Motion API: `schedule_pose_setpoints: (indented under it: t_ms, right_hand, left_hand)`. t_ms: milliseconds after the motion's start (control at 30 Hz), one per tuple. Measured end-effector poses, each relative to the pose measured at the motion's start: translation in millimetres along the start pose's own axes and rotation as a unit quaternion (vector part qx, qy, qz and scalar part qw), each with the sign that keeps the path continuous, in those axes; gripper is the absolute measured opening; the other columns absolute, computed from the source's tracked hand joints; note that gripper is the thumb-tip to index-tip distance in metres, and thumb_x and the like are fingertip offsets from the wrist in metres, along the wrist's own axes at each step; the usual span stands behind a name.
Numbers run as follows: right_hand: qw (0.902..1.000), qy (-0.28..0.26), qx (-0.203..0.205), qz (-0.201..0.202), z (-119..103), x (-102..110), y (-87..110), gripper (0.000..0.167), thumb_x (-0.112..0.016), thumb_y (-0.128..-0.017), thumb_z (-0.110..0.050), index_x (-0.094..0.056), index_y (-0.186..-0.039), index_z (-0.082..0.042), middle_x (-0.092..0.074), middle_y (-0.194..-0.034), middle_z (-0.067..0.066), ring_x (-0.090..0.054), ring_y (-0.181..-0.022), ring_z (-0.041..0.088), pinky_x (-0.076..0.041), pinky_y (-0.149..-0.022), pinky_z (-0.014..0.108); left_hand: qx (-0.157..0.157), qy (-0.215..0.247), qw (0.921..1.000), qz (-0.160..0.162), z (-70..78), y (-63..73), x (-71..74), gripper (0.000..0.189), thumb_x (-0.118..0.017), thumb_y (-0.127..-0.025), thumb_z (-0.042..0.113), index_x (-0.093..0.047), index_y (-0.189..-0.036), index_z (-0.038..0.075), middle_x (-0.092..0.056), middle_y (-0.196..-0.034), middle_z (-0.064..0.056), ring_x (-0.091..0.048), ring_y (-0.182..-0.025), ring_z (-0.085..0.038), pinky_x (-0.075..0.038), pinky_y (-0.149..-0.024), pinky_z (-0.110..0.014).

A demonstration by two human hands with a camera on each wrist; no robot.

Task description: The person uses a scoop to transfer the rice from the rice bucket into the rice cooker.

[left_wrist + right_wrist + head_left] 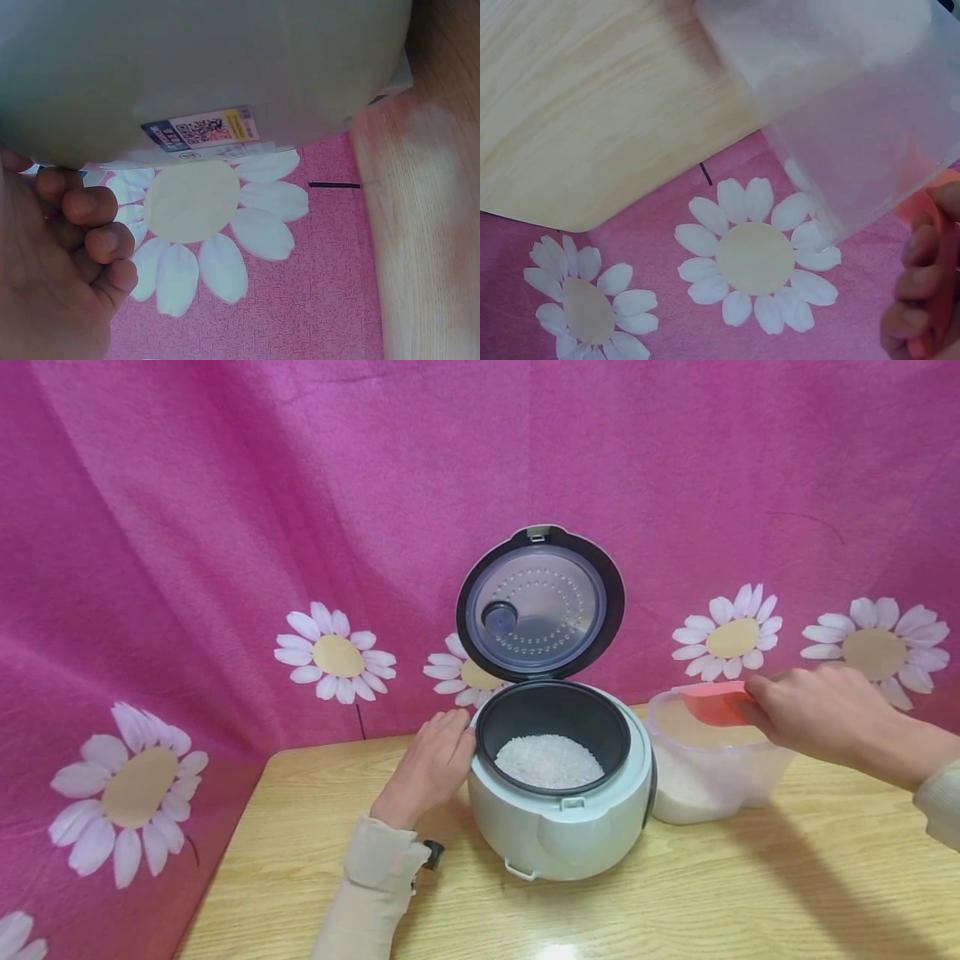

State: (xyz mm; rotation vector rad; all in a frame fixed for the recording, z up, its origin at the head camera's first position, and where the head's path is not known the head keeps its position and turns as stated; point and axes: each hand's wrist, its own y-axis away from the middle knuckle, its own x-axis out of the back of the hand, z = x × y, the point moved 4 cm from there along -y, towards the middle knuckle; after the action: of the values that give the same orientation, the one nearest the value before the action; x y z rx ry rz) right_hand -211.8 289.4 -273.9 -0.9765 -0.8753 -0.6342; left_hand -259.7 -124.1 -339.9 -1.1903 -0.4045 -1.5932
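A pale green rice cooker (555, 843) stands with its lid (540, 602) raised, and white rice (549, 762) lies in the dark inner pot (525, 706). My left hand (431, 764) rests against the cooker's upper left side; in the left wrist view, several fingers are loosely bent beside the cooker wall, not round it. On the right, my right hand (832, 714) grips the handle of a red scoop (716, 703) at the top of a clear plastic container (757, 777) holding rice. The right wrist view shows fingers (919, 285) curled round that handle; what the scoop holds is hidden.
Beneath everything is a light wooden table (300, 827), its left edge showing. A pink cloth (337, 485) with white daisies hangs close behind. The container stands right beside the cooker. A small black object (432, 854) sits at my left cuff.
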Motion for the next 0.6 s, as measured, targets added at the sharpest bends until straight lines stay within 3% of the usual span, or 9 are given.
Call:
schedule_pose_setpoints:
  t_ms: [267, 600]
  right_hand:
    - [0.9898, -0.012, -0.006, -0.142, 1, -10, -5.6, 0.026, -0.075, -0.087, -0.018, -0.055, -0.069, -0.018, -0.041, -0.055, -0.005, -0.037, -0.047, 0.014, -0.033, -0.041, 0.031]
    - [0.9751, -0.002, -0.012, -0.221, 4, -17, -19.0, 0.024, -0.073, -0.081, -0.009, -0.054, -0.069, -0.018, -0.046, -0.061, -0.002, -0.045, -0.052, 0.018, -0.037, -0.045, 0.033]
  left_hand:
    - [0.0, 0.003, 1.0, 0.002, -1.5, 0.5, 0.8, 0.017, -0.044, -0.104, 0.029, -0.054, -0.102, 0.014, -0.05, -0.088, -0.003, -0.049, -0.093, -0.017, -0.045, -0.086, -0.034]
    - [-0.005, 0.01, 0.9999, 0.003, 0.2, -1.2, 0.2, 0.018, -0.045, -0.103, 0.03, -0.054, -0.103, 0.016, -0.051, -0.088, -0.001, -0.05, -0.092, -0.016, -0.047, -0.087, -0.034]
